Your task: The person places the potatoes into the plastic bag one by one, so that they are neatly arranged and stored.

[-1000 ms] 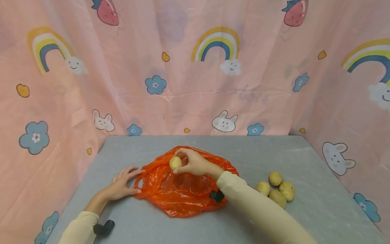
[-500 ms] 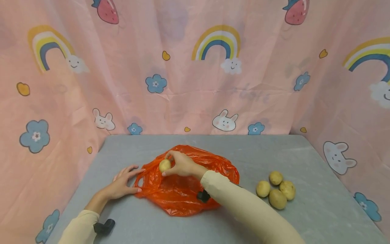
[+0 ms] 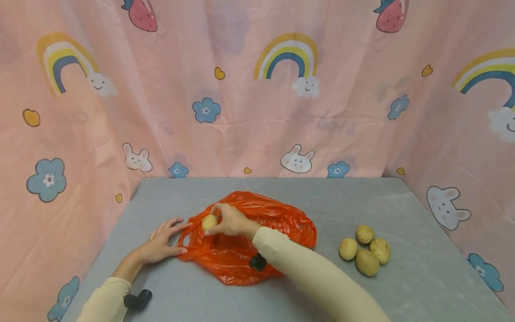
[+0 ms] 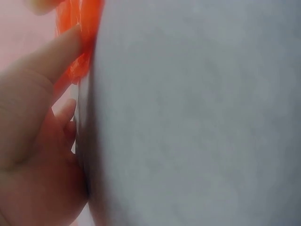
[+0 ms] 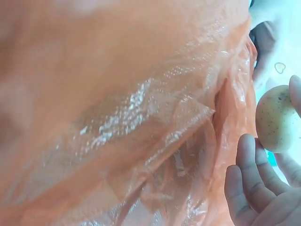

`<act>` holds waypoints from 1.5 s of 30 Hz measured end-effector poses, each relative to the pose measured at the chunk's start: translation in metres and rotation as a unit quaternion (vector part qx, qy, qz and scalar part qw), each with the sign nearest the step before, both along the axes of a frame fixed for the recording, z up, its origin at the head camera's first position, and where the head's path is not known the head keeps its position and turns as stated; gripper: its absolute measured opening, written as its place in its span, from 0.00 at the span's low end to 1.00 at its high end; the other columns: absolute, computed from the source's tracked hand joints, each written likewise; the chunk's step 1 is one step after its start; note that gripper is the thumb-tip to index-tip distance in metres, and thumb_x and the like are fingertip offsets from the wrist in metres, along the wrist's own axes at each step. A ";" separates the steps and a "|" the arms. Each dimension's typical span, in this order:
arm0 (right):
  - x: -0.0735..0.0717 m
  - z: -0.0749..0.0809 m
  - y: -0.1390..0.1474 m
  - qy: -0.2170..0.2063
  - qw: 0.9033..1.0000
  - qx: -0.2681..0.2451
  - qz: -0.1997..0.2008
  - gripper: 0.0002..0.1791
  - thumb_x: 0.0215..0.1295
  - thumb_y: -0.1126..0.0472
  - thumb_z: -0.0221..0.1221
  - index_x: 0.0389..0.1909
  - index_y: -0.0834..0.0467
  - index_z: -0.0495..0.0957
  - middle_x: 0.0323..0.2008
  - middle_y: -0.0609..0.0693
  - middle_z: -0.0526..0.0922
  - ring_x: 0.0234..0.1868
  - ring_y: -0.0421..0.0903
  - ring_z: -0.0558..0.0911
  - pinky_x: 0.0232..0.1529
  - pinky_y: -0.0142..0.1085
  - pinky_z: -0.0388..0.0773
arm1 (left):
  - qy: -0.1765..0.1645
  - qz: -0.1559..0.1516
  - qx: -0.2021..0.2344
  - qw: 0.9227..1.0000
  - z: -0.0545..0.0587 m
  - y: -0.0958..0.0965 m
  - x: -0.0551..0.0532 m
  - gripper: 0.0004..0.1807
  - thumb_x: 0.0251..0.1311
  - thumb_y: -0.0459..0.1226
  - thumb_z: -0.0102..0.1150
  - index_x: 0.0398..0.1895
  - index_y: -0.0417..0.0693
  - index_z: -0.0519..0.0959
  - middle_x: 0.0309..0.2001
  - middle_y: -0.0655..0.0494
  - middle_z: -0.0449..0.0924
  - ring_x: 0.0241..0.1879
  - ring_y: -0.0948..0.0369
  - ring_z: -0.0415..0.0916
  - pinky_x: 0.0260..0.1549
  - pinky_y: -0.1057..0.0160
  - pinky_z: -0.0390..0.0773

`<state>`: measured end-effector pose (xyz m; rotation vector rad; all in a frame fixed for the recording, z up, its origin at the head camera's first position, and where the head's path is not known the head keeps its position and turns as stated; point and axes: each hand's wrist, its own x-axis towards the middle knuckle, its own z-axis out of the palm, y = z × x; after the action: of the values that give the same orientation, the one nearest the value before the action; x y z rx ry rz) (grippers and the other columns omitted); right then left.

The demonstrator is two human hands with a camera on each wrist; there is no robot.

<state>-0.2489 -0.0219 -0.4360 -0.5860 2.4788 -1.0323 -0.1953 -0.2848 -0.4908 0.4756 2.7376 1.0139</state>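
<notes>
In the head view my right hand (image 3: 232, 221) pinches a small yellow potato (image 3: 209, 222) between thumb and fingers, over the left part of an orange-red plastic bag (image 3: 237, 271). From the right wrist the same potato (image 5: 276, 118) shows dark specks, and glossy crumpled plastic (image 5: 141, 117) fills most of that view. My left hand (image 3: 158, 243) rests on the table at the bag's handle end, fingers spread and fairly straight. Its index finger and thumb touch the bag's edges. In the left wrist view the thumb (image 4: 56, 54) lies against the orange plastic (image 4: 89, 28).
Several potatoes (image 3: 367, 263) sit grouped on the grey table (image 3: 322, 197), right of the bag. A pink printed curtain (image 3: 257, 134) encloses the back and sides. Black wrist cameras (image 3: 137, 300) are strapped at both cuffs.
My right hand has carried the potato leftward and slightly down, toward the bag's handle end. The potatoes on the right are no longer covered by the right sleeve. My left hand has stayed put.
</notes>
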 end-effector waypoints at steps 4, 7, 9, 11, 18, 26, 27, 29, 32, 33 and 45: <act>0.001 -0.003 -0.003 -0.008 1.000 0.004 -0.006 0.27 0.56 0.49 0.75 0.52 0.53 0.75 0.38 0.47 0.78 0.34 0.43 0.76 0.36 0.33 0.73 | -0.001 0.000 -0.001 1.000 0.000 0.000 0.000 0.39 0.58 0.49 0.70 0.72 0.50 0.70 0.76 0.38 0.55 0.73 0.33 0.45 0.63 0.23 0.42; 0.003 -0.005 -0.004 -0.010 1.000 0.017 -0.009 0.26 0.56 0.49 0.75 0.50 0.52 0.74 0.35 0.47 0.78 0.32 0.43 0.76 0.33 0.33 0.73 | 0.001 0.000 -0.002 1.000 0.000 0.001 0.000 0.39 0.58 0.49 0.70 0.72 0.50 0.70 0.76 0.39 0.55 0.73 0.33 0.45 0.63 0.23 0.42; 0.004 -0.005 -0.005 -0.006 0.999 0.033 -0.009 0.26 0.56 0.48 0.74 0.49 0.51 0.74 0.35 0.47 0.79 0.32 0.43 0.76 0.33 0.34 0.72 | 0.003 -0.001 -0.002 1.000 0.000 0.001 0.001 0.39 0.58 0.49 0.70 0.72 0.50 0.70 0.75 0.39 0.55 0.73 0.33 0.45 0.62 0.23 0.42; 0.005 -0.006 -0.006 0.000 0.999 0.052 -0.008 0.25 0.56 0.47 0.74 0.49 0.51 0.74 0.36 0.46 0.79 0.33 0.43 0.77 0.35 0.34 0.71 | 0.005 -0.001 0.001 1.000 0.000 0.001 0.001 0.39 0.58 0.49 0.70 0.72 0.50 0.70 0.75 0.39 0.55 0.74 0.33 0.45 0.62 0.23 0.42; 0.010 -0.009 -0.008 0.033 0.993 0.109 0.012 0.25 0.59 0.45 0.71 0.52 0.50 0.76 0.37 0.45 0.82 0.32 0.42 0.77 0.36 0.35 0.72 | 0.007 -0.003 0.001 1.000 -0.002 0.001 0.000 0.39 0.59 0.50 0.70 0.72 0.50 0.70 0.76 0.39 0.55 0.74 0.33 0.45 0.62 0.23 0.42; 0.008 -0.003 -0.001 0.029 0.993 0.110 0.034 0.30 0.61 0.40 0.68 0.59 0.49 0.76 0.48 0.47 0.84 0.39 0.41 0.79 0.44 0.38 0.77 | 0.008 0.003 -0.003 1.000 -0.004 0.000 -0.001 0.39 0.58 0.50 0.71 0.72 0.51 0.70 0.75 0.38 0.56 0.74 0.33 0.45 0.62 0.23 0.42; 0.008 -0.002 0.002 0.021 0.994 0.097 0.034 0.30 0.62 0.40 0.67 0.61 0.50 0.75 0.50 0.48 0.84 0.41 0.41 0.80 0.46 0.39 0.78 | 0.007 0.003 -0.002 1.000 -0.004 0.000 -0.001 0.39 0.58 0.50 0.71 0.72 0.51 0.70 0.75 0.38 0.55 0.74 0.33 0.45 0.62 0.23 0.42; 0.007 0.002 0.007 0.003 0.997 0.068 0.032 0.30 0.65 0.42 0.65 0.62 0.52 0.74 0.52 0.50 0.83 0.44 0.43 0.82 0.48 0.40 0.79 | 0.006 0.003 0.000 1.000 -0.004 0.001 0.000 0.39 0.58 0.49 0.70 0.72 0.51 0.70 0.75 0.38 0.55 0.74 0.33 0.44 0.62 0.23 0.41; 0.007 0.008 0.014 -0.014 0.999 0.029 0.032 0.30 0.68 0.44 0.63 0.64 0.56 0.73 0.56 0.54 0.82 0.48 0.46 0.82 0.51 0.42 0.80 | 0.004 0.004 0.004 1.000 -0.003 0.001 0.001 0.39 0.58 0.49 0.70 0.72 0.50 0.70 0.75 0.38 0.55 0.74 0.33 0.44 0.62 0.23 0.41; 0.007 0.010 0.016 -0.021 0.999 0.017 0.032 0.29 0.68 0.45 0.63 0.64 0.57 0.73 0.57 0.55 0.81 0.49 0.47 0.82 0.51 0.43 0.80 | 0.002 0.004 0.006 1.000 -0.002 0.002 0.001 0.39 0.58 0.49 0.71 0.72 0.50 0.70 0.75 0.38 0.55 0.74 0.32 0.44 0.62 0.23 0.41; 0.010 0.022 0.048 -0.013 0.997 -0.062 0.043 0.27 0.70 0.47 0.62 0.64 0.57 0.74 0.60 0.56 0.78 0.52 0.49 0.81 0.47 0.41 0.81 | 0.005 0.002 0.001 1.000 -0.004 0.003 0.001 0.39 0.58 0.49 0.70 0.72 0.51 0.70 0.75 0.38 0.55 0.74 0.33 0.43 0.63 0.23 0.40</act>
<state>-0.2388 0.0261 -0.4140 -0.7048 2.3579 -1.1581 -0.1946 -0.2819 -0.4949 0.4763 2.7480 1.0184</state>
